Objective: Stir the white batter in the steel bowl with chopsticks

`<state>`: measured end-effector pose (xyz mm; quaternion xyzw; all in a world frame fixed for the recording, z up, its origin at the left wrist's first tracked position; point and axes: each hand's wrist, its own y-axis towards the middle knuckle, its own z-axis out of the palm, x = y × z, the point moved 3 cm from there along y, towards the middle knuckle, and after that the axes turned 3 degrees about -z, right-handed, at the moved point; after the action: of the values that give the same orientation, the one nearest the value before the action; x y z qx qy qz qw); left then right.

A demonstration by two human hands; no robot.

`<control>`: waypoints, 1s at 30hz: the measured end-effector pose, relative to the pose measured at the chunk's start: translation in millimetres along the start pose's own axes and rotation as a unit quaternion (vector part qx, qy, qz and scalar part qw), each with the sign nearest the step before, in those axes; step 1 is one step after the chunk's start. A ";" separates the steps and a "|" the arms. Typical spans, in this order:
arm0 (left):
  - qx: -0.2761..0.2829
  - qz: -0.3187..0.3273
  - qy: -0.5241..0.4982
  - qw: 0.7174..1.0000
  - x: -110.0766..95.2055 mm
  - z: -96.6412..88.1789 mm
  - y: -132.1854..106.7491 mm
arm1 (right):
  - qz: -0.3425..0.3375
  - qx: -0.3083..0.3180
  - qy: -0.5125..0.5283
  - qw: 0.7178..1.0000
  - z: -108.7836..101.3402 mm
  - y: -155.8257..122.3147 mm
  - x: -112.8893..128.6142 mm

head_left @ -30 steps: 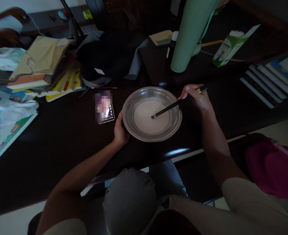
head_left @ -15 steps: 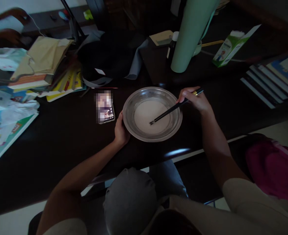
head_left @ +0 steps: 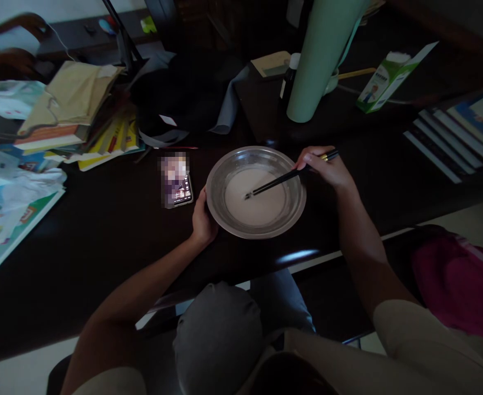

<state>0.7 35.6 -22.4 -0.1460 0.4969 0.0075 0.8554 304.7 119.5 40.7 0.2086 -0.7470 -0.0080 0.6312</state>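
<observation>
A shallow metal bowl with a pale whitish liquid sits on the dark table in front of me. My left hand grips the bowl's left rim. My right hand is closed on a pair of dark chopsticks. Their tips dip into the liquid left of the bowl's middle.
A phone with a lit screen lies left of the bowl. Stacked books and papers fill the left side. A tall green cylinder, a small dark bottle and a carton stand behind. More books lie at right.
The chopstick tips have swept from the bowl's middle toward its near side, then up and to the left in the liquid. My right hand shifted slightly with them. My left hand stayed on the rim.
</observation>
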 end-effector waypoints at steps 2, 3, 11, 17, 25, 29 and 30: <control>-0.001 0.002 -0.001 1.000 -0.2 -0.3 0.0 | -0.004 -0.038 0.000 0.999 -3.2 0.2 0.1; -0.002 0.005 -0.002 1.000 -0.3 -0.4 0.0 | -0.004 -0.049 0.002 0.999 -4.3 0.0 0.2; 0.000 0.002 -0.005 1.000 1.0 -0.9 0.5 | 0.018 0.009 -0.004 1.000 0.1 -0.5 -0.9; -0.001 0.003 -0.008 1.000 0.5 0.2 -0.4 | 0.006 -0.023 0.008 1.000 -3.2 -0.3 0.5; 0.002 0.003 -0.003 1.000 0.3 -0.1 0.5 | 0.014 -0.045 0.002 0.999 -1.9 0.7 0.9; 0.001 -0.001 -0.007 1.000 -0.3 -0.2 -0.2 | 0.017 -0.001 0.012 1.000 0.6 0.0 -0.2; -0.001 -0.004 -0.008 1.000 -0.1 -0.7 -0.3 | 0.016 0.017 0.010 1.000 1.9 0.1 -0.2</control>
<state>0.1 35.2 -22.5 -0.1488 0.4891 0.0064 0.8594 302.9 119.2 40.1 0.2072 -0.7440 0.0165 0.6350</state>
